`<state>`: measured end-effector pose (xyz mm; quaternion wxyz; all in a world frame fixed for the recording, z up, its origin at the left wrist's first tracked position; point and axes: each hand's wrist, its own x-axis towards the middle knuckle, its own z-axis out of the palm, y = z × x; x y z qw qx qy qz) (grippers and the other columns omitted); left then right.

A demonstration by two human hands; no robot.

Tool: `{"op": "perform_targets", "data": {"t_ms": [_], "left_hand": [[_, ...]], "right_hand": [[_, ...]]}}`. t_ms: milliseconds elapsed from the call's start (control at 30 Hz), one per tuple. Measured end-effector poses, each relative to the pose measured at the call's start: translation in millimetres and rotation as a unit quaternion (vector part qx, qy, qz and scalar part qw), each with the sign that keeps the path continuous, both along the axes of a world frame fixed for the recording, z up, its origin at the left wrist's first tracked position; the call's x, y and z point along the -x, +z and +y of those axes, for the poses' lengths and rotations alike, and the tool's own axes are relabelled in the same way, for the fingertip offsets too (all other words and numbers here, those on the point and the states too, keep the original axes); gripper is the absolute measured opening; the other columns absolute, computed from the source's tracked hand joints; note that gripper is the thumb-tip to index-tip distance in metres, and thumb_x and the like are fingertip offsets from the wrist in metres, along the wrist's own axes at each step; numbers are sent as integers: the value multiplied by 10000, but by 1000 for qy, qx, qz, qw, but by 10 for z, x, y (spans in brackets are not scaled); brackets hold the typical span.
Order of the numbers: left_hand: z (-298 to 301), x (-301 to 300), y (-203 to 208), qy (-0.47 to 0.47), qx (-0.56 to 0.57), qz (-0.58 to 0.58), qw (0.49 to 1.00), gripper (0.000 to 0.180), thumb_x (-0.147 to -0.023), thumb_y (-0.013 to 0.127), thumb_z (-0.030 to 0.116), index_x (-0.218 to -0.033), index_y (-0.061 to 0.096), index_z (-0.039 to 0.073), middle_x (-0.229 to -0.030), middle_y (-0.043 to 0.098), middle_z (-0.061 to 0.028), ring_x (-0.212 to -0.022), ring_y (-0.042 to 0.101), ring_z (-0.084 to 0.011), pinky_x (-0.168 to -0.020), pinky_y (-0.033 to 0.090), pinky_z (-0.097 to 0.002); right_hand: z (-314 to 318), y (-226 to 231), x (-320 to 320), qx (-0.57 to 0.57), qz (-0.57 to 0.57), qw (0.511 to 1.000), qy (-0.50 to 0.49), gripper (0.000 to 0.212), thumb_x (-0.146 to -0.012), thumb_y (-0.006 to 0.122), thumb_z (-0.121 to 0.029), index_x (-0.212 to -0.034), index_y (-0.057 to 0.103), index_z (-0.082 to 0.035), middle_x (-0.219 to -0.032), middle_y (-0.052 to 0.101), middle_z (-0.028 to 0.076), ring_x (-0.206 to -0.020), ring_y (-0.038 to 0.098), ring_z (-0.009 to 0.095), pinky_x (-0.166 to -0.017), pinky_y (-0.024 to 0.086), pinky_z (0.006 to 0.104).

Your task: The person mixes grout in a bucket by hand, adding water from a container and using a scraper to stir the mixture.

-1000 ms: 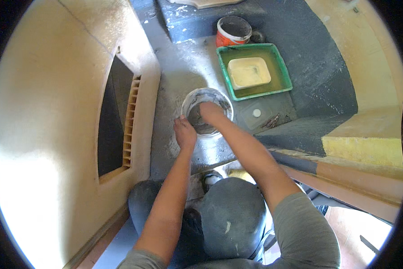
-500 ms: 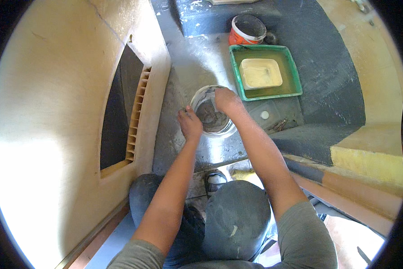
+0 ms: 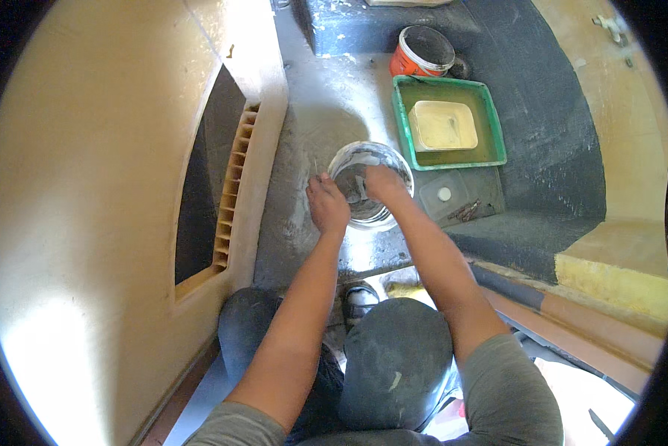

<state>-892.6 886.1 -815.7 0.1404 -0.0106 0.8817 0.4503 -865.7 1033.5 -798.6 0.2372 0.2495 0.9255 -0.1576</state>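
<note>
Right hand (image 3: 382, 186) has dipped deeper into the tub (image 3: 371, 182) since a second ago, grip hidden, while left hand (image 3: 326, 204) keeps clamping its rim, so mixing's underway.

A workshop: raw moulded panels (image 3: 104, 193), a paint tray (image 3: 450, 123), spattered grey floor (image 3: 326, 104).

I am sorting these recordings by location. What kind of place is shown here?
Probably a workshop or building site for finishing work: bare tan panels with a slotted vent opening, a green tray holding pale paste, an orange bucket, and a smeared grey floor.
</note>
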Motion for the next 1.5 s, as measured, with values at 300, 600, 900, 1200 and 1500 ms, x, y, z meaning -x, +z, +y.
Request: {"op": "perform_targets", "data": {"t_ms": [300,600,900,1200,1500], "left_hand": [[-33,28,-104,-24,-8,13,1000,593,-1068,303,462,-1276,475,-65,-1273,521,-321,-1166,523,-503,-976,417,-553],[-67,37,-245,-15,-2,32,999,565,-1072,312,441,-1256,484,-66,-1234,536,-332,-1162,522,-497,-976,411,-548],[1,-1,-172,-17,-25,28,999,548,-1073,328,419,-1231,492,-80,-1202,552,-329,-1145,527,-492,-970,403,-539],[-48,66,-285,-15,-39,30,999,547,-1071,330,411,-1226,503,-84,-1205,563,-337,-1147,524,-505,-988,394,-534],[-4,-52,-217,1,-27,47,999,593,-1072,316,433,-1250,497,-103,-1228,553,-354,-1157,515,-519,-992,385,-543]], "right_hand": [[-151,15,-4,4,5,999,-33,218,-809,657,-72,-1000,721,12,-1043,705,266,-1013,696,397,-903,560,484],[-206,179,-79,5,-4,1000,19,258,-927,546,-155,-1047,732,-22,-1089,717,225,-1043,702,369,-903,562,478],[-186,-27,-138,0,37,998,-53,199,-843,658,-141,-979,748,-28,-1015,718,248,-980,711,384,-871,567,482],[-272,118,-217,41,53,994,-83,195,-843,607,-86,-959,737,2,-990,711,271,-982,704,407,-883,557,505],[-298,143,-336,49,38,990,-127,220,-847,613,-89,-1011,738,-13,-994,713,268,-981,706,407,-882,560,512]]}}
